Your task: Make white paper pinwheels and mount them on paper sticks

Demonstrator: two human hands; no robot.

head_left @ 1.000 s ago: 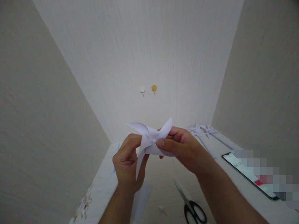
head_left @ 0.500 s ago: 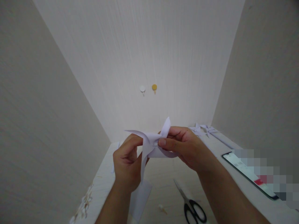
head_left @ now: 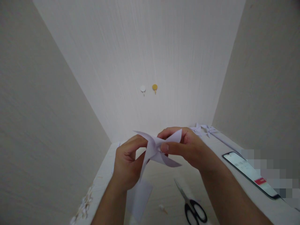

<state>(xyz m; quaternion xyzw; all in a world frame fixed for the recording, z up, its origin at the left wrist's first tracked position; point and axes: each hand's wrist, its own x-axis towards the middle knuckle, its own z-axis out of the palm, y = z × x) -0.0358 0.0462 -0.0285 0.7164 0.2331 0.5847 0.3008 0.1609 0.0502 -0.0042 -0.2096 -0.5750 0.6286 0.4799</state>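
Note:
A white paper pinwheel [head_left: 153,147] is held up above the table between my two hands, its curled blades fanning outward. My left hand [head_left: 128,162] grips its left side, with some fingers hidden behind the paper. On the other side, my right hand [head_left: 185,147] presses its thumb onto the middle of the pinwheel, the other fingers behind it. Below lie black-handled scissors [head_left: 191,203], blades pointing away and to the left. A white sheet of paper [head_left: 139,200] rests beside my left forearm, and a small white piece with a tan tip [head_left: 162,208] lies near it.
At the back right are more white paper pinwheels [head_left: 207,129]. A phone [head_left: 250,175] with a lit screen lies on the right. Small white and tan pieces [head_left: 83,206] are heaped along the left edge. Two hooks, white [head_left: 142,89] and yellow [head_left: 155,87], are on the back wall.
The pinwheel has turned and shifted slightly to the right, and its right-hand blades now spread wider. My right thumb stays on its middle; my left hand keeps its hold.

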